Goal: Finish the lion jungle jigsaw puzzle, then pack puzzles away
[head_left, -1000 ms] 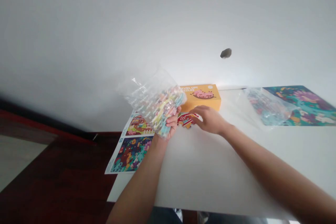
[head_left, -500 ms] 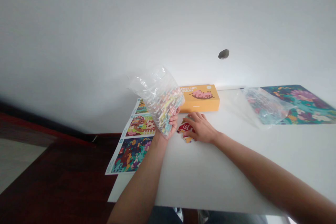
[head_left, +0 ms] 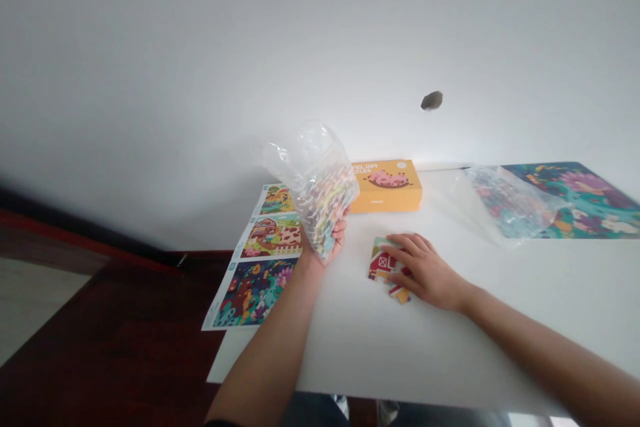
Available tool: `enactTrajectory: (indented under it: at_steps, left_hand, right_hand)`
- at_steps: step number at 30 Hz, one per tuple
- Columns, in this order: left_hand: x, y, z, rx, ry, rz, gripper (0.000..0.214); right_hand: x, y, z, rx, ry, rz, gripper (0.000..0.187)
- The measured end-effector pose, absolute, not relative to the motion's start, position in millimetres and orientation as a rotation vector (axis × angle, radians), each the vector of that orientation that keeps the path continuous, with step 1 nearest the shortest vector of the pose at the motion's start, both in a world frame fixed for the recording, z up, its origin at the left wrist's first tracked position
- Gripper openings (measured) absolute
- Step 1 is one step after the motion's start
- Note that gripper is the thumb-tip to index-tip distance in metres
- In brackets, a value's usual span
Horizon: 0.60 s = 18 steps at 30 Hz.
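Observation:
My left hand (head_left: 336, 240) is closed round the lower end of a clear plastic bag (head_left: 313, 153), raised above the table. Many puzzle pieces (head_left: 330, 197) are packed inside it, seen edge-on through the plastic. On the white table lie a few puzzle pieces with a red barn (head_left: 384, 261). The thumb and fingers of my right hand (head_left: 425, 270) are closed over these pieces from the right and partly hide them. One piece with a yellow part (head_left: 401, 295) sticks out below the thumb.
Behind the bag stands a yellow puzzle box (head_left: 390, 197) against the wall. A sheet of printed pictures (head_left: 270, 237) lies on the left, over the table's edge. At the right, another clear bag (head_left: 520, 203) with contents rests partly on a colourful picture (head_left: 585, 197).
My right hand has moved right and towards me, and the barn pieces have slid along with it. The left hand with the bag has shifted slightly right.

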<state>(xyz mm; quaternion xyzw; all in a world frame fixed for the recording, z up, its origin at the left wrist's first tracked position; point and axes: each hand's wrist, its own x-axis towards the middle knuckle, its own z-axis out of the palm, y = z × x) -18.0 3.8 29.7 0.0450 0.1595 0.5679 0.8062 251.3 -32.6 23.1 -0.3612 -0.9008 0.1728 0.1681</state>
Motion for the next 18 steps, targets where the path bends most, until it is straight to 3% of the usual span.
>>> enactTrajectory:
  at_steps: [13, 18]
  left_hand:
    - [-14, 3, 28, 0.085, 0.326, 1.216, 0.051]
    - [-12, 2, 28, 0.071, 0.314, 1.225, 0.047]
  right_hand:
    - [245, -13, 14, -1.243, -2.358, 0.716, 0.059]
    - [245, -11, 13, -1.239, -2.311, 0.709, 0.032]
